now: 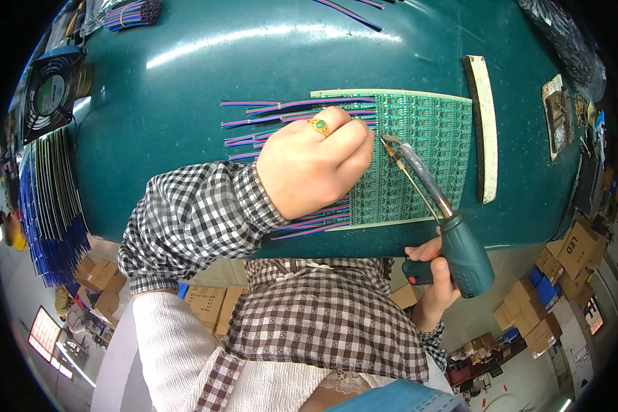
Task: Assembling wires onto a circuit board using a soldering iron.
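Note:
My left hand (316,161), with a gold ring bearing a green stone, is closed in a pinch over the green circuit board panel (419,158). The fingertips press at the row where flat multi-coloured ribbon wires (302,106) meet the panel; the wire in the pinch is mostly hidden under the hand. My right hand (436,271) grips the dark green handle of a soldering gun (465,257). Its metal barrel slants up and left, and the tip comes close beside my left fingertips. Above and below the left hand, several ribbon wires reach leftward from the panel.
A black-and-white bar (484,130) lies right of the panel, with a small worn tray (557,117) beyond. At the left stand a black fan (50,95) and hanging blue wires (51,206). A wire bundle (134,14) and loose wires (350,14) lie at the far side.

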The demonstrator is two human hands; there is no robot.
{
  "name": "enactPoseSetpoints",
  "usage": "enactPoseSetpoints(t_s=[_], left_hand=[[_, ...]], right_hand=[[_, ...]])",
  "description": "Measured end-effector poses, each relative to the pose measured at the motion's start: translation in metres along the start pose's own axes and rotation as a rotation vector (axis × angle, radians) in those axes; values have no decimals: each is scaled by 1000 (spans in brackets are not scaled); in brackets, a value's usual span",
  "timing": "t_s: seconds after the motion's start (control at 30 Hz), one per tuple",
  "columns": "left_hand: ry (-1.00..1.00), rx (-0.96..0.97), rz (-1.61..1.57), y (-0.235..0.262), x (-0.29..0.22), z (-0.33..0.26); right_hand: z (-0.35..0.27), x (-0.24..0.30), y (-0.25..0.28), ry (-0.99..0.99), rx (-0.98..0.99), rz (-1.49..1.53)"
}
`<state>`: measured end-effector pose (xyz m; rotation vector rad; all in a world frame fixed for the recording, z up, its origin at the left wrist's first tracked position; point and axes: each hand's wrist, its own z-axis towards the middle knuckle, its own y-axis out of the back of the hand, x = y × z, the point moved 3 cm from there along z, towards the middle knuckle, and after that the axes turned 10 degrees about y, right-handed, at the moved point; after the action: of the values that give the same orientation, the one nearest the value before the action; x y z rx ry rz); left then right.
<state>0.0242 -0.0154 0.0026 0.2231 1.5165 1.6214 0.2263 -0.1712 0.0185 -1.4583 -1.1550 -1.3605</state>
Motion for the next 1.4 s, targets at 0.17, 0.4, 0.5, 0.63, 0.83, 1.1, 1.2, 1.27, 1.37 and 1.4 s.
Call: enactPoseSetpoints(t_s=[0.17, 0.4, 0.5, 0.63, 0.83, 1.1, 1.2, 1.27, 1.37, 1.4], left_hand=[[-3, 11, 12, 0, 0, 0], [-32, -8, 42, 1, -1, -1], [-45, -20, 60, 1, -3, -1], [-33, -39, 72, -1, -5, -3], [-30, -31, 69, 0, -6, -3], [-35, -41, 97, 1, -5, -1], [-7, -10, 101, 10, -10, -3], [35, -15, -114, 26, -9, 3], [65, -23, -274, 77, 3, 19], [40, -35, -308, 84, 18, 32]], right_hand=[[0, 1, -1, -4, -8, 11], [0, -1, 0, -6, 7, 5], [0, 0, -1, -16, -11, -9], [-1, 0, -1, 21, -46, -4], [0, 0, -1, 29, -70, -9], [5, 1, 1, 31, -103, 18], [5, 3, 3, 44, -144, 65], [7, 2, 7, -23, -217, 238], [10, -1, 19, 19, -241, 225], [10, -1, 24, 12, -263, 229]])
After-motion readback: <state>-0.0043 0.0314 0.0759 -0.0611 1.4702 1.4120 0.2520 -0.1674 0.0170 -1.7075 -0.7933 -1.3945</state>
